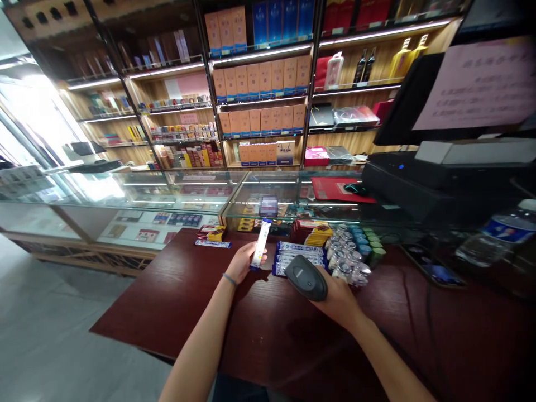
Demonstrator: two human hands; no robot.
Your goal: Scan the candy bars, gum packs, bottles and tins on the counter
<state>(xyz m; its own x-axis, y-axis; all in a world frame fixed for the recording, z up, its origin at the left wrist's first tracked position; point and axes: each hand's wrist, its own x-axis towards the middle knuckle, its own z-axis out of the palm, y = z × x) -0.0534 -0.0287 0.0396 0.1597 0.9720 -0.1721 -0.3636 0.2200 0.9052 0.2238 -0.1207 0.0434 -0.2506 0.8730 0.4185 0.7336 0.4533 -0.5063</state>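
Observation:
My left hand (242, 263) is closed around a slim white packet with blue ends (261, 243), held upright above the table. In my right hand (340, 301) is a dark grey barcode scanner (306, 278), its head pointing left and forward. Just behind the scanner lies a stack of blue-and-white packets (298, 254) like the one I hold. One more such packet (213, 244) lies to the left, in front of some red and yellow packs (211, 232). Right of the stack stand several clear jars with silvery lids (344, 257) and green-topped containers (374, 245).
A dark red wooden table (180, 312) spreads before me. Behind it runs a glass display counter (188, 195). At the right are a phone (435, 267), a water bottle (498, 234) and a black monitor (408, 100). A red mat (330, 188) bears a mouse (355, 190). Shelves of boxes (259, 78) line the wall.

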